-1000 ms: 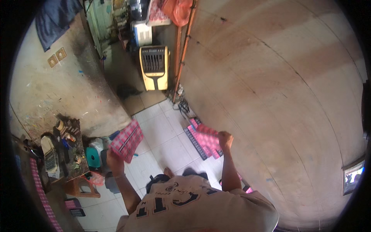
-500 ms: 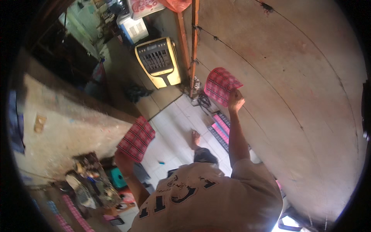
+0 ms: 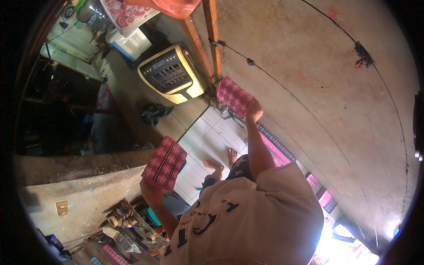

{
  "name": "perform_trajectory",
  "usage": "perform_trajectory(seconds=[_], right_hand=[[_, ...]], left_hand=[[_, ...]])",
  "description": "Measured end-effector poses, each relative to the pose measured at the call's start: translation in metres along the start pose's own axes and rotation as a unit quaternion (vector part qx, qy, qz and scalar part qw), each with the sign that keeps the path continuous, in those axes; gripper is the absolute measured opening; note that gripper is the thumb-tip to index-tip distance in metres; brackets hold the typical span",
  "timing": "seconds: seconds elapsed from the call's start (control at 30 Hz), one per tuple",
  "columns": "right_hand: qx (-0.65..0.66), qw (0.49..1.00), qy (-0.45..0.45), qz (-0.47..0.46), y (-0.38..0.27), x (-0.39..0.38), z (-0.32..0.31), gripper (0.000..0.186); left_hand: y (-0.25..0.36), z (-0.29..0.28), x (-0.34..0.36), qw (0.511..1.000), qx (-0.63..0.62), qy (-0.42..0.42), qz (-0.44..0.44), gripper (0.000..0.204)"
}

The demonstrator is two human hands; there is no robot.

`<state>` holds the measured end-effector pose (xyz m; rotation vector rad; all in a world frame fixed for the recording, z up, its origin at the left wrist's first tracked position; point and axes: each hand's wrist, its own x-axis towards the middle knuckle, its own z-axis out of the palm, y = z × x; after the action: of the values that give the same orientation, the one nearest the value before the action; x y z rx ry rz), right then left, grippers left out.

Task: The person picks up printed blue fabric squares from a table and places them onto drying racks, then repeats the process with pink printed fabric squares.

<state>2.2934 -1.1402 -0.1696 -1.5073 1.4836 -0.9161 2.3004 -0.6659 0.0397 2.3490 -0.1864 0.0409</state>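
Both of my arms reach forward, each hand gripping a flat pink piece with a dark and white plaid pattern. My left hand [image 3: 151, 192] is closed on the lower edge of one plaid piece [image 3: 165, 163], which stands up above the fist. At the right, close to the wall, my right hand [image 3: 254, 110] is closed on the corner of another plaid piece [image 3: 234, 95]. The two pieces are apart. What they are made of, cloth or soft sheet, I cannot tell. Most fingers are hidden behind the hands or the pieces.
A yellow and black air cooler [image 3: 171, 74] stands ahead beside a wooden post [image 3: 213, 39]. Cords run along the bare wall [image 3: 291, 53] at right. More pink strips [image 3: 274, 150] lie along its foot. Cluttered wooden bench [image 3: 141, 225] at lower left; dark cloth [image 3: 155, 114] on the floor.
The view has shifted and turned. My right hand with its plaid piece now appears lower against the post and further left; the left piece faces me more fully. Both hands keep their hold.
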Motion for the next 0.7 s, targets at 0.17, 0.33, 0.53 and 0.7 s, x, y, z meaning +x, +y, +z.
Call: perform_trajectory(seconds=[0.17,0.33,0.53,0.7], right_hand=[[-0.009,1.0,-0.01,-0.003,-0.009,-0.001,0.009,0.03],[-0.003,0.999,-0.05,0.002,-0.012,-0.012,-0.008,0.035],[-0.023,0.995,-0.059,-0.075,-0.043,-0.071,-0.052,0.035],[0.371,0.86,-0.351,0.005,-0.071,-0.096,-0.066,0.055]], left_hand=[[0.03,0.022,0.043,0.97,-0.235,-0.032,-0.046,0.038],[-0.017,0.061,0.111,0.977,-0.161,-0.128,0.049,0.036],[0.018,0.102,0.163,0.82,-0.437,-0.341,-0.142,0.037],[0.074,0.138,0.189,0.66,-0.563,-0.44,-0.232,0.04]])
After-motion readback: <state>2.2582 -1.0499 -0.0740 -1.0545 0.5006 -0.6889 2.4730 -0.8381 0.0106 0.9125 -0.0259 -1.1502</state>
